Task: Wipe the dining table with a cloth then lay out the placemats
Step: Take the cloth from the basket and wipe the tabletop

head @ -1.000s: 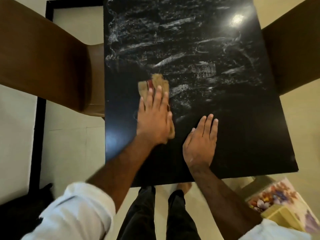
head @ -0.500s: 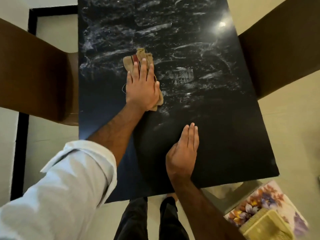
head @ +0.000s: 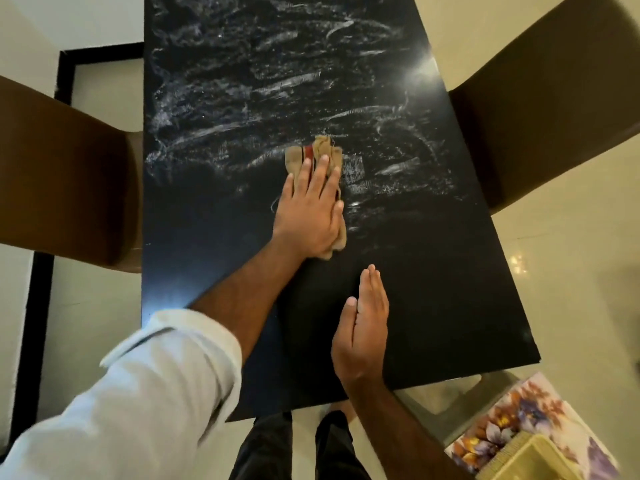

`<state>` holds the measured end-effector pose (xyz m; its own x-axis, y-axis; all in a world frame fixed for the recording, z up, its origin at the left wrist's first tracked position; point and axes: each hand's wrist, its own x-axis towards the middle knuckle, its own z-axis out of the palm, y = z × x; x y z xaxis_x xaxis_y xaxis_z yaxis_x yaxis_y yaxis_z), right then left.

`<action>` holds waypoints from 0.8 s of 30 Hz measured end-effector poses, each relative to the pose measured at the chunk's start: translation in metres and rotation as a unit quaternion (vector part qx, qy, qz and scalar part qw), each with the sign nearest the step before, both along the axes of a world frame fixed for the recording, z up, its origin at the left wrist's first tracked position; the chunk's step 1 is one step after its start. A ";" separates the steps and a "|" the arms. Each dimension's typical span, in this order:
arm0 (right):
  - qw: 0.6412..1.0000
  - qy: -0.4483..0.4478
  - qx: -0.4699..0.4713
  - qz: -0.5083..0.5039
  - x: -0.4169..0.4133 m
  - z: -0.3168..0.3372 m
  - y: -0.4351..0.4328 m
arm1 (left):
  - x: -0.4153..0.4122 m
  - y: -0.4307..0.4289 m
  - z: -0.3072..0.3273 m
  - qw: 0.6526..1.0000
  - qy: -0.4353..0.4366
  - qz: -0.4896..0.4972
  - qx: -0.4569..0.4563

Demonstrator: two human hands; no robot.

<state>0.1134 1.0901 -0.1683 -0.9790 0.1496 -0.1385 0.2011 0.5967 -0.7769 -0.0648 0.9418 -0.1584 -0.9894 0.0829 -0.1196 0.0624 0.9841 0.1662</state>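
Two chairs (head: pixel 69 174) flank table (head: pixel 450 289); left hand (head: pixel 308 209) presses cloth (head: pixel 323 148).

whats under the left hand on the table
A tan cloth lies under the left hand, on the black table. Its edges stick out; its middle is covered.

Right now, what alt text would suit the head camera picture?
A person's left hand presses a tan cloth on a streaky black table; the open right hand is nearer the edge. Placemats lie stacked at lower right.

Left hand (head: pixel 308 209) stretched forward, fingers straight (sleeve (head: pixel 156 375) rolled up); right hand (head: pixel 363 327) lies flat, fingers together.
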 end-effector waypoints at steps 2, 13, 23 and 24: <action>1.000 -0.009 -0.009 -0.004 -0.002 0.003 0.000 | -0.030 0.001 -0.002 1.000 0.006 0.014 -0.001; 0.982 -0.025 -0.142 -0.123 -0.016 0.027 -0.002 | 0.119 0.037 0.002 0.997 -0.060 -0.043 0.036; 0.935 0.064 0.280 0.208 -0.061 0.027 -0.049 | 0.087 -0.118 0.013 0.990 -0.032 0.131 0.042; 0.933 0.058 0.290 0.207 -0.063 0.022 -0.055 | 0.086 -0.126 0.006 0.991 -0.034 0.124 0.025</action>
<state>0.0500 1.0350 -0.1462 -0.9729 -0.2276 -0.0411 -0.2052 0.9312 -0.3012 0.0212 0.8156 -0.1519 -0.9699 -0.1548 -0.1880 -0.1937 0.9582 0.2104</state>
